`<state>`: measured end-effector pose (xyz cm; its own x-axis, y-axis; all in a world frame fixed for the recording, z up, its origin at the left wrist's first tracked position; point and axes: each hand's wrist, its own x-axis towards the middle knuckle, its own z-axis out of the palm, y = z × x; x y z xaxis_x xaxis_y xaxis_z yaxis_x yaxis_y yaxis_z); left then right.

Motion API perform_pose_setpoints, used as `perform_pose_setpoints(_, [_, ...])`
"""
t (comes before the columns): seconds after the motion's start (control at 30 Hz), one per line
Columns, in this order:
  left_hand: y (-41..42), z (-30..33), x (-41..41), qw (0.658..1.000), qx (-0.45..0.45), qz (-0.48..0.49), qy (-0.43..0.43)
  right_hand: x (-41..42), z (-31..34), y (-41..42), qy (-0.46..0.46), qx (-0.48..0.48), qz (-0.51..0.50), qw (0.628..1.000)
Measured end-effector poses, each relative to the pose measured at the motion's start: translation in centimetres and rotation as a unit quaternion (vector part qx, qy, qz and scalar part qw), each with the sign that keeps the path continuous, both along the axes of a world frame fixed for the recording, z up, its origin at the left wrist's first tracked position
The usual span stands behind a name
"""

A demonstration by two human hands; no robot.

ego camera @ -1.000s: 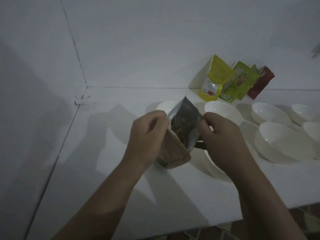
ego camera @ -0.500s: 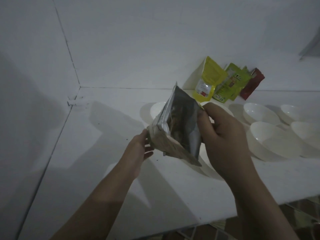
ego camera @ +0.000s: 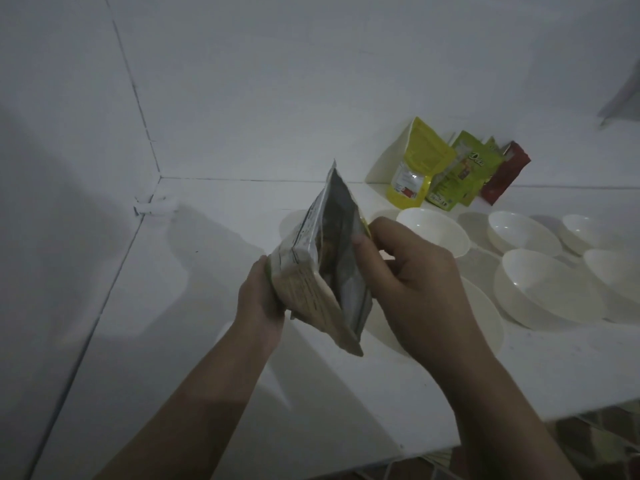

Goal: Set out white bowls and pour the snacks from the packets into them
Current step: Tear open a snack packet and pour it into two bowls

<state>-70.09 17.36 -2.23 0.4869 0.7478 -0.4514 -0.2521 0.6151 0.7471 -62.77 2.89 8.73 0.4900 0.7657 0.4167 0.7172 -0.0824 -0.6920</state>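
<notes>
Both hands hold an opened snack packet (ego camera: 325,268) up off the white bench (ego camera: 180,341), between them and above the near bowl (ego camera: 485,327) that lies partly hidden under the right hand (ego camera: 412,282). The left hand (ego camera: 259,299) wraps the packet's base and outer side, fingers curled behind it; the right hand pinches the silver-lined wall near the mouth, thumb on the inner foil. The mouth gapes upward and dark snack pieces show inside. The packet looks light and soft, a thin foil pouch that will crumple and slip if squeezed, so the likely best hold is one hand low on the gusseted base and the other at the top edge to keep the mouth spread while tipping. The contents probably shift suddenly once tilted, so a slow pour suits. Beyond the right hand stand more white bowls (ego camera: 540,289), all seemingly empty; they look rigid and smooth and may slide if bumped. Farther off, past those bowls, a yellow packet (ego camera: 415,168), a green packet (ego camera: 464,171) and a red packet (ego camera: 502,178) lean against the wall (ego camera: 311,81).
</notes>
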Motion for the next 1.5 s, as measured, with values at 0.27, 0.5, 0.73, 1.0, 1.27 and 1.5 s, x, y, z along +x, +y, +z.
perform_pose_setpoints(0.27, [0.8,-0.6,0.6,0.996,-0.046,0.060,-0.039,2.1,0.1,-0.1,-0.012,-0.019,-0.044,0.999])
perform_pose_setpoints(0.5, [2.0,0.4,1.4,0.993,0.045,0.107,0.010,4.8,-0.3,0.9,-0.035,0.008,-0.092,0.995])
perform_pose_setpoints(0.73, [3.4,1.4,1.8,0.978,0.079,0.184,0.054,7.4,1.9,3.8,-0.074,0.035,0.007,0.997])
perform_pose_setpoints(1.0, [7.2,3.2,4.2,0.959,0.143,0.230,0.079,10.7,3.8,10.7,-0.017,-0.106,0.102,0.989])
perform_pose_setpoints(1.27, [11.7,2.7,6.9,0.945,0.226,0.218,0.092,14.6,2.2,12.9,0.120,-0.028,0.131,0.984])
perform_pose_setpoints(1.5, [13.3,0.8,7.7,0.913,0.283,0.262,0.130,18.6,-1.2,13.5,0.197,-0.115,0.088,0.970])
